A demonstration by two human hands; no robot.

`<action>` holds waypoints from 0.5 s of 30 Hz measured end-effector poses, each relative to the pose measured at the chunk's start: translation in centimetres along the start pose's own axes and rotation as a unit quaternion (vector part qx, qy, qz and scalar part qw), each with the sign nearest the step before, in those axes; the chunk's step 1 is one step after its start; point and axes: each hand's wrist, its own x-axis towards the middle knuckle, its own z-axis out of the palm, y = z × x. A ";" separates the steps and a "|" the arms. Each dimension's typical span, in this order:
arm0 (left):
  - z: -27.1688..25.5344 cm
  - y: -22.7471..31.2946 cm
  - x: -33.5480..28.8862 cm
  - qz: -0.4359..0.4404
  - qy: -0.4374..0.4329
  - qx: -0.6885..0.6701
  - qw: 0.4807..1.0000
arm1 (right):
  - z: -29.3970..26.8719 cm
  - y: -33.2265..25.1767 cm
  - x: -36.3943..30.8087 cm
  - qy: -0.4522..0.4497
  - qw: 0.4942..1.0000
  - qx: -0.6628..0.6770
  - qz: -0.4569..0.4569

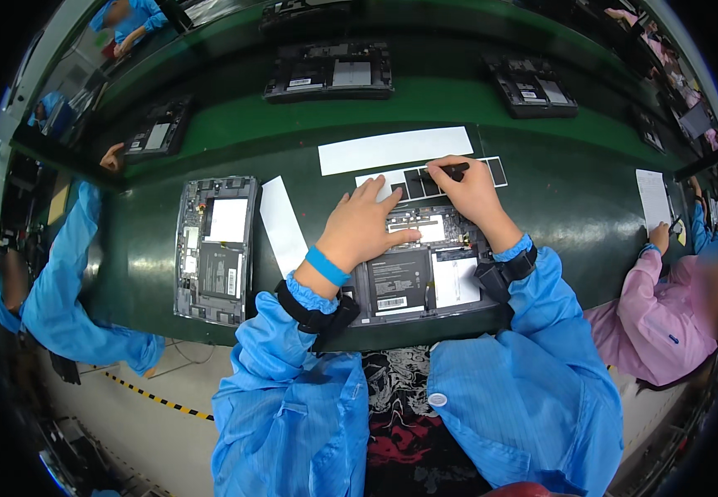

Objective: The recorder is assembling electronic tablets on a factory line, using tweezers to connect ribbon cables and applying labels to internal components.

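If the left hand (359, 222), fingers spread, shifts, the black-patch strip (414, 184) may skew under the right hand's (472, 195) pinched black tool (457, 171).

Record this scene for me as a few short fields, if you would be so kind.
Left hand: fingers spread, over the upper left of the near opened device
Right hand: pinching a black tool at the strip of black pieces
Left of near device: second opened device, white strip
Beyond: another white strip; more opened devices
Neighbours: blue sleeve at left, pink sleeve at right
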 end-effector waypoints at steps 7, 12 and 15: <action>-1.2 0.7 0.4 -0.041 -0.039 0.007 0.998 | -0.1 -0.3 -0.2 -0.021 0.999 0.008 0.033; -1.3 0.9 0.5 -0.065 -0.050 0.024 0.996 | 0.3 0.4 -0.2 -0.029 0.997 0.060 0.025; -1.1 0.6 0.5 -0.027 -0.029 0.056 0.998 | 0.3 0.5 -0.3 -0.028 0.998 0.046 0.016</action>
